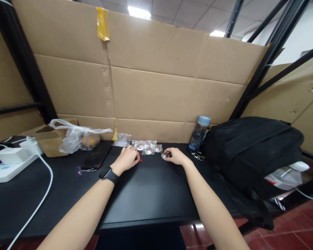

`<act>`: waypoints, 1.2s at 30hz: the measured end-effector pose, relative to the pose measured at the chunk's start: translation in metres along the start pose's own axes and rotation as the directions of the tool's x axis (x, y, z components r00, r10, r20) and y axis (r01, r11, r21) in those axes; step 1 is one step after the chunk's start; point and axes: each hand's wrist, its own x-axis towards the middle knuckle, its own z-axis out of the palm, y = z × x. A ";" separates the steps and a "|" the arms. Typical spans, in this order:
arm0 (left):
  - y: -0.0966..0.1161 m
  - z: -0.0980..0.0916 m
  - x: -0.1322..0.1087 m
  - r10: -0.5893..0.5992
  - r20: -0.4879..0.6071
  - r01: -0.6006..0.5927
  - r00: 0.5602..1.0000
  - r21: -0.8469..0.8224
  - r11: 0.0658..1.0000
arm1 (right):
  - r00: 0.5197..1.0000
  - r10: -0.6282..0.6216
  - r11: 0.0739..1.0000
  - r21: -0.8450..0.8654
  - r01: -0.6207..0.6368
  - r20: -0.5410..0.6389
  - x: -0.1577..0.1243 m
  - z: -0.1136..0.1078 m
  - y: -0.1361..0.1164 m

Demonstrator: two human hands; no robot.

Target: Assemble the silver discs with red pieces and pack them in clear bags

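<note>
Left hand (127,158): curled beside red piece (140,160); grip unclear.
Right hand (174,155): pinching round part (163,156).
Risk: a loose pinch could let it roll across the counter (146,194).

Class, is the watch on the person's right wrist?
No, the black watch sits at the left hand; the wrist at the right hand is bare.

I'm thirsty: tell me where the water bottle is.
In the head view, the water bottle stands right of centre against the cardboard wall, beside the black backpack.
</note>
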 end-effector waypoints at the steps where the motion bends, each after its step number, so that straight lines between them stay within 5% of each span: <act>1: 0.001 0.000 0.000 -0.004 -0.010 0.004 1.000 0.003 1.000 | 1.000 0.000 1.000 0.008 0.000 -0.014 0.001 0.001 0.001; 13: 0.015 -0.001 0.006 -0.141 -0.194 0.095 0.971 -0.230 0.969 | 0.997 0.028 0.995 0.097 -0.021 -0.077 0.003 0.011 0.003; 18: 0.018 -0.001 0.007 -0.164 -0.227 0.105 0.960 -0.251 0.962 | 0.984 -0.045 0.970 0.227 0.084 -0.175 0.001 0.004 -0.011; 27: 0.032 -0.006 0.008 -0.195 -0.284 0.090 0.939 -0.344 0.935 | 0.934 -0.111 0.617 0.712 0.334 -0.341 0.001 0.025 -0.080; 36: 0.044 -0.004 0.006 -0.198 -0.382 0.033 0.903 -0.398 0.917 | 0.929 -0.067 0.522 0.781 0.343 -0.363 -0.004 0.032 -0.098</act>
